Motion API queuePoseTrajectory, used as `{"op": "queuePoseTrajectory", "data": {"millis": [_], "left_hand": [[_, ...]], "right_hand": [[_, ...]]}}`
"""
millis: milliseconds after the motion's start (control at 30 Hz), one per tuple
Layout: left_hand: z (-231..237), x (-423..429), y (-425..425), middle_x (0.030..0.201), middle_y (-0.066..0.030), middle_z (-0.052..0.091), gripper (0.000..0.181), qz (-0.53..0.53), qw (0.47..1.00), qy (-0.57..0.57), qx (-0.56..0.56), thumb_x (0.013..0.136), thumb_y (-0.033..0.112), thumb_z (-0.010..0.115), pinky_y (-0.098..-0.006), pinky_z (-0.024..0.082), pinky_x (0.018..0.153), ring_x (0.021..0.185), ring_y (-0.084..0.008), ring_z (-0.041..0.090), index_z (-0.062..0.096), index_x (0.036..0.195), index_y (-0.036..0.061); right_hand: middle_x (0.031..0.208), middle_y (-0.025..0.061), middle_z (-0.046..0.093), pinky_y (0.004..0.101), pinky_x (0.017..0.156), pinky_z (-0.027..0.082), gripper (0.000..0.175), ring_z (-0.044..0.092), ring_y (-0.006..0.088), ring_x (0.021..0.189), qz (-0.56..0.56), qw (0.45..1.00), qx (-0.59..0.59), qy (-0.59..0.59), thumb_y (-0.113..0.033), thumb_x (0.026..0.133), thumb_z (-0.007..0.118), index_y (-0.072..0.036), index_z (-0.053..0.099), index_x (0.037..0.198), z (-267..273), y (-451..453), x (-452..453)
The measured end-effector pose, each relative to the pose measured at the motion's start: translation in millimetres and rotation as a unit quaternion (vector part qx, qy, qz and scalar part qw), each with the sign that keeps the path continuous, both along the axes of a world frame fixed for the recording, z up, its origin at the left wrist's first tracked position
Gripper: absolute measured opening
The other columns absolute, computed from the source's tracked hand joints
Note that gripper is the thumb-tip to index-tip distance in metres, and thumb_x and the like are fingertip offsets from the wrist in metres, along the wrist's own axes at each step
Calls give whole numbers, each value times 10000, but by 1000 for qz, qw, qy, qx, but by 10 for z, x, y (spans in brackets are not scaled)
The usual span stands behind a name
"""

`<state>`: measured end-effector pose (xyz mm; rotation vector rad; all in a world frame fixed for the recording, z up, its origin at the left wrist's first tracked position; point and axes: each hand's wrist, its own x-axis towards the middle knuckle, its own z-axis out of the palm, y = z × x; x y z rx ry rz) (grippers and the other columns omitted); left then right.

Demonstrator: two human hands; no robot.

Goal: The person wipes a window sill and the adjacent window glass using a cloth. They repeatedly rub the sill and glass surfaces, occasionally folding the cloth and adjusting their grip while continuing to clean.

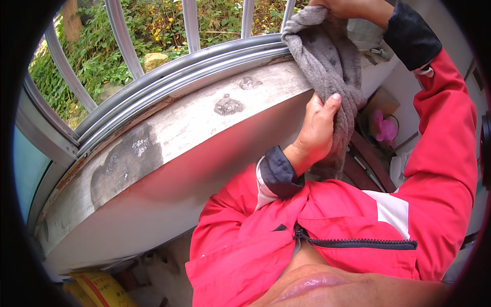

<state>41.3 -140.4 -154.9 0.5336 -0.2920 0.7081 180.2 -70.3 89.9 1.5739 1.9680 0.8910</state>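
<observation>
A grey cloth (330,65), twisted and folded over on itself, hangs between my two hands at the right end of the windowsill (188,111). My left hand (316,130) grips its lower middle, thumb on top, just off the sill's front edge. Higher up, at the top edge of the view, my right hand (349,7) holds the upper end of the cloth; part of that hand is cut off. The cloth's tail hangs below my left hand. On the pale sill are a dark damp-looking patch (122,165) and rough grey spots (229,105).
A metal window track (184,65) runs behind the sill, with upright metal bars (122,38) and plants (161,23) beyond. Glass (30,165) stands at left. Below lies a yellow printed bag (99,289). At right are a pink object (384,126) and a clear container (362,32).
</observation>
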Motion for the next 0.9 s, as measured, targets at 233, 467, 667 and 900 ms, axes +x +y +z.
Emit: {"op": "queuePoseTrajectory", "data": {"millis": [233, 467, 667, 900], "left_hand": [[7, -331, 76, 1030, -159, 662, 234, 12, 999, -14, -31, 1003, 119, 456, -334, 525, 816, 907, -211, 649, 506, 1167, -41], [8, -1221, 30, 1122, -173, 641, 340, 137, 985, -87, 59, 1010, 183, 465, -358, 521, 857, 975, -248, 645, 481, 1263, -43], [31, -2063, 116, 1257, -149, 577, 377, 305, 944, -116, 39, 999, 159, 481, -413, 443, 1021, 1152, -264, 577, 447, 1327, -25], [29, -2660, 178, 1276, -183, 566, 404, 424, 899, -98, 46, 1004, 157, 441, -460, 439, 1025, 1160, -309, 573, 409, 1355, -39]], "right_hand": [[668, 93, 650, 422, 571, 469, 72, 631, 286, 654, 101, 991, -23, 86, -178, 681, 661, -122, 674, 725, -145, 349, -761], [651, 81, 642, 397, 540, 455, 75, 609, 259, 613, 212, 972, -36, 97, -187, 706, 665, -113, 667, 709, -241, 651, -1893], [637, 71, 635, 375, 513, 442, 96, 589, 237, 577, 320, 940, -30, 111, -195, 727, 668, -105, 661, 697, -444, 1016, -2859], [620, 60, 626, 350, 481, 427, 132, 566, 210, 536, 273, 955, -9, 113, -205, 753, 672, -95, 654, 681, -265, 767, -2864]]}}
